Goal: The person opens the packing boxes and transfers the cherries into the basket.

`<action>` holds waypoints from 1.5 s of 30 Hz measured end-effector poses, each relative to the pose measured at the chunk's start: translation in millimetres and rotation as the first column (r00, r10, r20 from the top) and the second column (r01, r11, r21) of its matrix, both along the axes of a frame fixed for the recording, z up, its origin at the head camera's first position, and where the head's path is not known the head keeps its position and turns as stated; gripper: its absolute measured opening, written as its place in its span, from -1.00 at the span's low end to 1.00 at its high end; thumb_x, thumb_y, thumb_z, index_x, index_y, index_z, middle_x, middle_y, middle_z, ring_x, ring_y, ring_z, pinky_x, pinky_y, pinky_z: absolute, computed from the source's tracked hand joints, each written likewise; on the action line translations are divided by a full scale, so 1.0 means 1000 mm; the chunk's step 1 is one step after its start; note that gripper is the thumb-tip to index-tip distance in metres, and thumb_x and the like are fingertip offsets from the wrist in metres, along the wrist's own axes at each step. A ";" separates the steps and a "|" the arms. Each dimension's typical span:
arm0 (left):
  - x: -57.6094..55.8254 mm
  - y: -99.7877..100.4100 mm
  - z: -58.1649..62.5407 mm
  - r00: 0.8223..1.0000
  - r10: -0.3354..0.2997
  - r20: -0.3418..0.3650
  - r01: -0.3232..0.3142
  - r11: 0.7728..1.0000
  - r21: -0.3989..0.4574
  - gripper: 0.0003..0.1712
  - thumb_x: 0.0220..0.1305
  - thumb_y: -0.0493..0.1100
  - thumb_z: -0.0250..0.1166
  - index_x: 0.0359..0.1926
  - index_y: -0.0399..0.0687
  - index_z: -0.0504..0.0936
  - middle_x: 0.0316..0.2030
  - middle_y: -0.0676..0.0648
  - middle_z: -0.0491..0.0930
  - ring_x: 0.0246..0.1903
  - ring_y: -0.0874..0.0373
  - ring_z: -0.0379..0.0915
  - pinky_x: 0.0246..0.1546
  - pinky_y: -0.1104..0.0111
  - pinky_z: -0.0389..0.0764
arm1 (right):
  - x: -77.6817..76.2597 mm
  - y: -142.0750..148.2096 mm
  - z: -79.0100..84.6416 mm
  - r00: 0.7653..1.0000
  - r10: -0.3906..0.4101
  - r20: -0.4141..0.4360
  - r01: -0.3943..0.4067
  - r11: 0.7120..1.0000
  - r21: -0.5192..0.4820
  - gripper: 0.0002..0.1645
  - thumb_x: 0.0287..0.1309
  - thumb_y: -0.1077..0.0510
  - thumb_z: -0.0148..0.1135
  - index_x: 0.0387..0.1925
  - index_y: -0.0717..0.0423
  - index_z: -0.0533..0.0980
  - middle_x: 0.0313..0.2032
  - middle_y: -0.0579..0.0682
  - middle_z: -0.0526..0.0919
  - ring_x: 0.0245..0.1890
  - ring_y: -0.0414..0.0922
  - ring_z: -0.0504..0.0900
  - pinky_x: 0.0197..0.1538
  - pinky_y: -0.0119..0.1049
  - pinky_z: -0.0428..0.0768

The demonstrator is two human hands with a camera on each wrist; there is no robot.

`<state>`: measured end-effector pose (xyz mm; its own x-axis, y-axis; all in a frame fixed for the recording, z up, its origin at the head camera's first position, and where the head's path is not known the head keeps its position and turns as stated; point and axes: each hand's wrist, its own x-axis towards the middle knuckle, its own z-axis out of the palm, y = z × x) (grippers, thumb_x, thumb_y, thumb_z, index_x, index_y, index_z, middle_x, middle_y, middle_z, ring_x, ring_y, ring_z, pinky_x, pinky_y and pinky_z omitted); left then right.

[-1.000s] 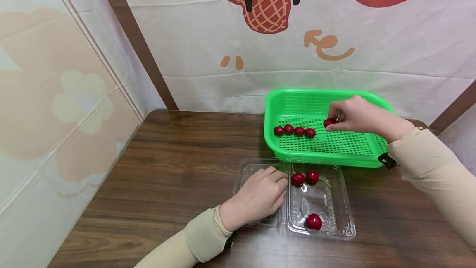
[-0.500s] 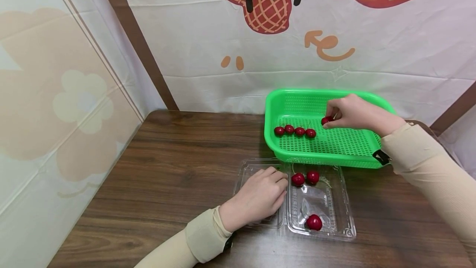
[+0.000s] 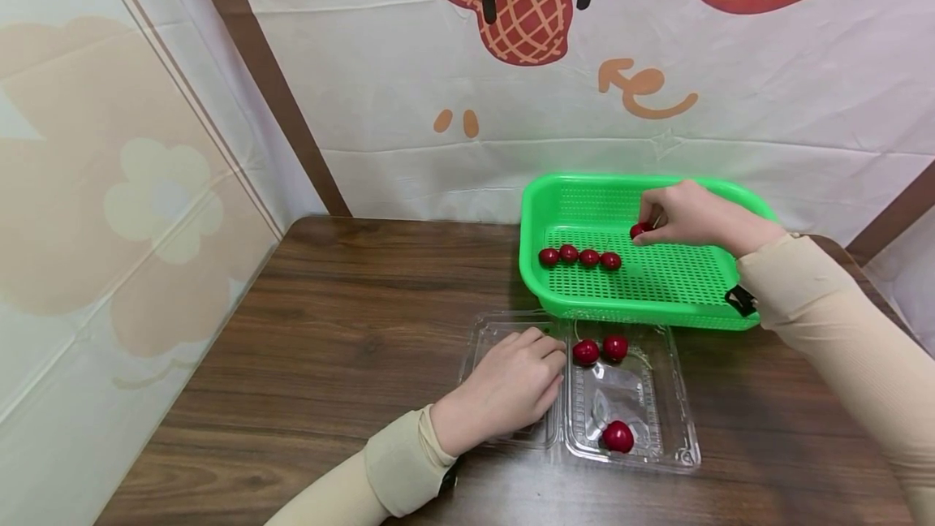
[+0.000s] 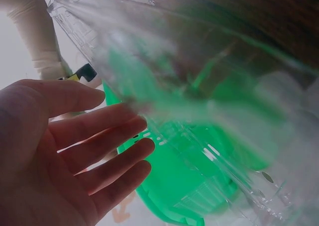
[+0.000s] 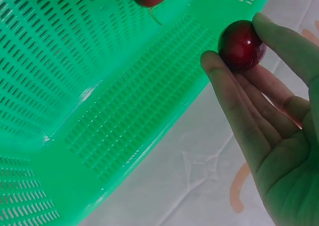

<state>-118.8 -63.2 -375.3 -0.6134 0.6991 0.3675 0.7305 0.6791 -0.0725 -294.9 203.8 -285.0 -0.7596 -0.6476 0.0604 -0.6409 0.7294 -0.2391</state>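
Brown wood-look table [image 3: 351,331] under everything; toward its far R side, the green basket [image 3: 643,311]; just in front — far edge close against it, poss. under it — the clear plastic box [image 3: 612,392], opened flat in 2 halves. L hand [image 3: 511,384] lies over the box's left half, fingers apart and extended, gripping nothing; can't tell if the tips touch plastic. R hand [image 3: 694,217] is above the basket, thumb and index fingertip clamped on 1 cherry [image 5: 242,45], held up off the basket floor.

Step in hand, prob.: handling cherries one at a time, this one mid-transfer between box and basket. Going by the neat line near it, next move likely calls for lowering it to the mesh at the row's R end, then parting thumb and finger gently so it doesn't roll.

Counts, big to small: 1 table, 1 basket, 1 box, 2 hands, 8 cherries visible — row of 4 [image 3: 588,258] on the basket floor, left side; 3 in the box's right half, i.e. far pair [image 3: 585,351] side by side plus near single [image 3: 618,436] well apart; 1 in R hand. Thin stems: no. unclear.
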 end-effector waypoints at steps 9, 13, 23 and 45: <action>0.000 0.000 0.000 1.000 -0.003 -0.001 0.003 1.000 0.006 -0.78 0.15 -0.13 0.12 -0.26 -0.08 0.65 -0.17 0.02 0.63 -0.14 0.15 0.42 -0.20 0.36 0.51 | -0.010 0.002 -0.007 0.998 -0.051 0.029 0.051 0.999 0.016 -0.74 -0.14 0.04 0.40 -0.48 0.07 0.49 -0.49 -0.05 0.68 -0.48 -0.23 0.62 -0.31 -0.14 0.61; 0.000 0.000 -0.001 1.000 -0.004 -0.003 0.004 1.000 0.007 -0.78 0.16 -0.13 0.12 -0.26 -0.08 0.65 -0.17 0.02 0.63 -0.14 0.15 0.41 -0.21 0.36 0.51 | -0.013 0.002 -0.008 0.998 -0.049 0.034 0.049 0.999 0.017 -0.72 -0.15 0.04 0.40 -0.48 0.09 0.49 -0.49 -0.04 0.68 -0.48 -0.20 0.62 -0.31 -0.13 0.62; 0.000 -0.001 -0.001 1.000 -0.003 -0.014 0.003 1.000 0.007 -0.77 0.16 -0.12 0.11 -0.28 -0.08 0.65 -0.19 0.02 0.63 -0.16 0.15 0.41 -0.23 0.36 0.50 | -0.019 0.000 -0.012 0.998 -0.053 0.042 0.051 0.998 0.045 -0.71 -0.13 -0.01 0.39 -0.48 0.08 0.50 -0.50 -0.07 0.67 -0.52 -0.21 0.56 -0.38 -0.15 0.56; 0.000 -0.001 0.001 1.000 -0.002 -0.013 0.002 1.000 0.004 -0.78 0.17 -0.12 0.11 -0.30 -0.06 0.65 -0.15 0.00 0.63 -0.13 0.15 0.42 -0.20 0.35 0.52 | -0.036 -0.008 -0.026 0.986 -0.058 0.154 0.039 0.992 0.123 -0.72 -0.13 0.02 0.39 -0.45 0.12 0.52 -0.52 -0.04 0.59 -0.55 -0.18 0.49 -0.41 -0.18 0.53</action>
<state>-118.6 -64.6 -374.5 -0.6073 0.6984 0.3787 0.7306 0.6782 -0.0792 -330.7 195.4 -311.0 -0.7843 -0.6050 -0.1372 -0.5653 0.7881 -0.2434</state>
